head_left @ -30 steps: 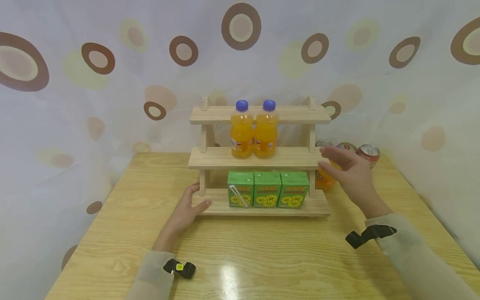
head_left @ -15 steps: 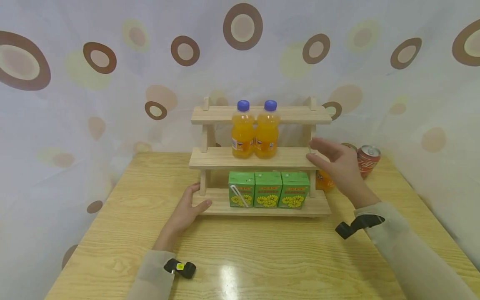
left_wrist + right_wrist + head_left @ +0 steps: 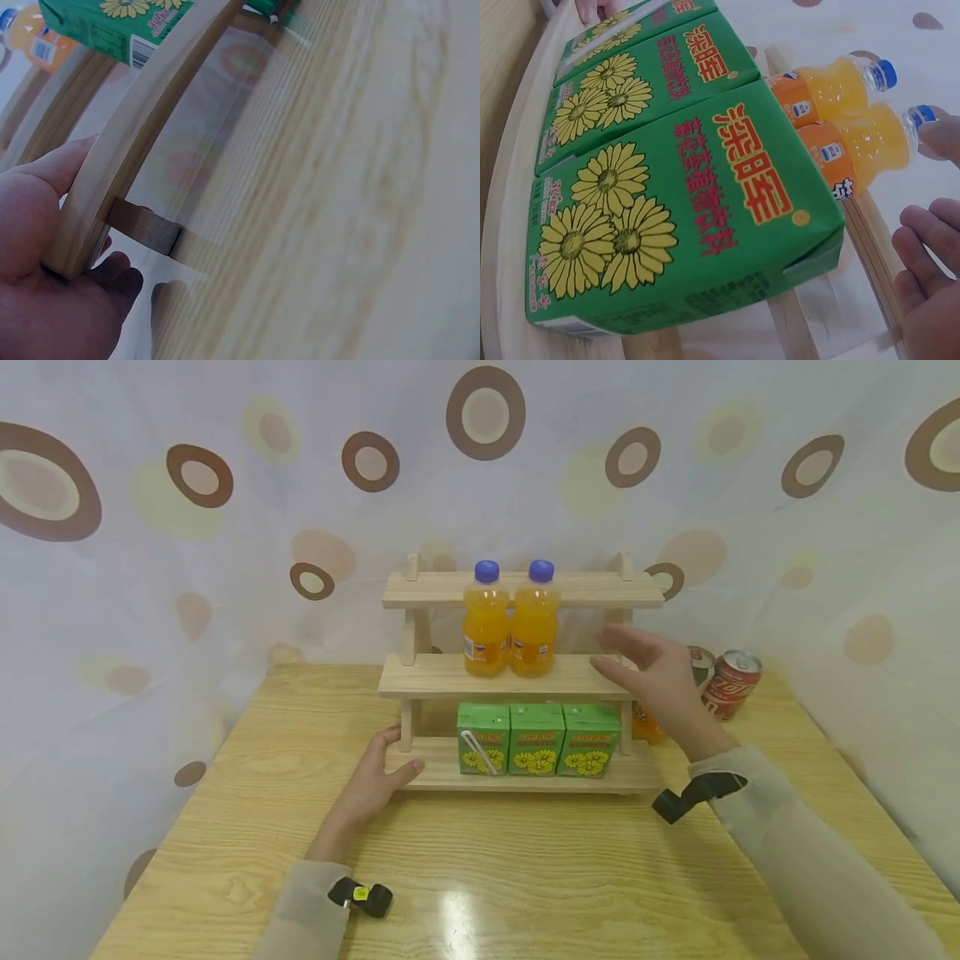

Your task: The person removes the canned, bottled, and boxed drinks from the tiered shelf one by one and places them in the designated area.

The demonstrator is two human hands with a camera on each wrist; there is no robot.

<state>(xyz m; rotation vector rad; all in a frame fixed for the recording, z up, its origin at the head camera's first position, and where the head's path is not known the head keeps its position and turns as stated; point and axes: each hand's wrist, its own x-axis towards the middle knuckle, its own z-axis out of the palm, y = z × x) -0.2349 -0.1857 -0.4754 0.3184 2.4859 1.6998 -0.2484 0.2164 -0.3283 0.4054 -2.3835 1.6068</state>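
Observation:
A three-tier wooden display rack [image 3: 420, 672] stands on the table. My left hand [image 3: 372, 785] grips the left end of its bottom board; in the left wrist view the thumb lies over the board [image 3: 124, 154] and the fingers curl beneath. With fingers extended and thumb apart, my right hand [image 3: 660, 689] hovers by the right end of the middle board, holding nothing. Left of it, two orange drink bottles [image 3: 534, 635] with blue caps stand side by side on that board. Three green drink cartons [image 3: 536, 742] with yellow flowers line the bottom board; the leftmost carries a straw.
To the right of the rack, a red soda can [image 3: 733, 685] and another can [image 3: 701, 662] stand on the wooden table [image 3: 540, 868]. An orange bottle [image 3: 647, 723] shows partly behind the rack's right side. A patterned curtain [image 3: 247, 568] hangs close behind.
My right hand has moved left, from in front of the cans to over the middle board's right end, uncovering more of the red can. The left hand keeps its grip on the rack.

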